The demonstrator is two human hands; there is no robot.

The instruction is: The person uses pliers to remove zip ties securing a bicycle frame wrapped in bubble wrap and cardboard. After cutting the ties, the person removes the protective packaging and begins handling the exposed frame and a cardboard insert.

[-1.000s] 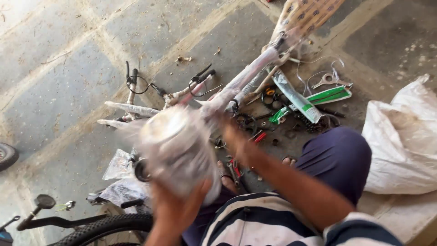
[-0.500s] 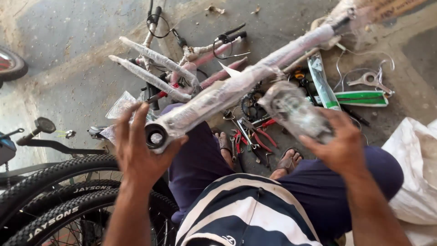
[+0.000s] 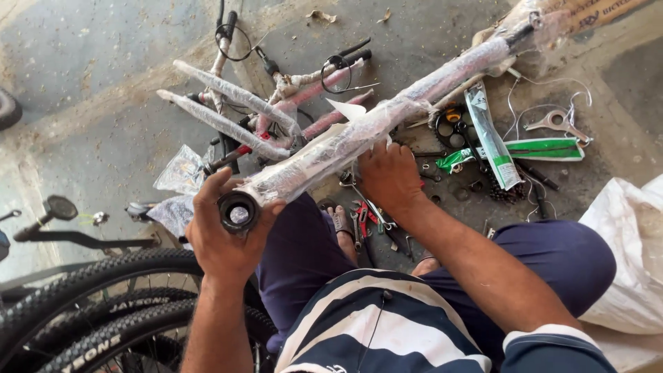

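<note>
The crumpled plastic has left the right hand (image 3: 388, 176), which now presses on the wrapped bike frame (image 3: 359, 138); the left hand (image 3: 224, 231) grips its open tube end.

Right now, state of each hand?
Left hand: closed around the open end of the wrapped bike frame.
Right hand: resting on the frame's tube; grip unclear.

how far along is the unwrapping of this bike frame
Early. Done: the tube end at the left hand shows bare. In hand: the right hand presses on the wrap of the frame, held over the lap. Left: most of the frame, the handlebar parts on the floor, all wrapped; the tyres lie loose.
</note>
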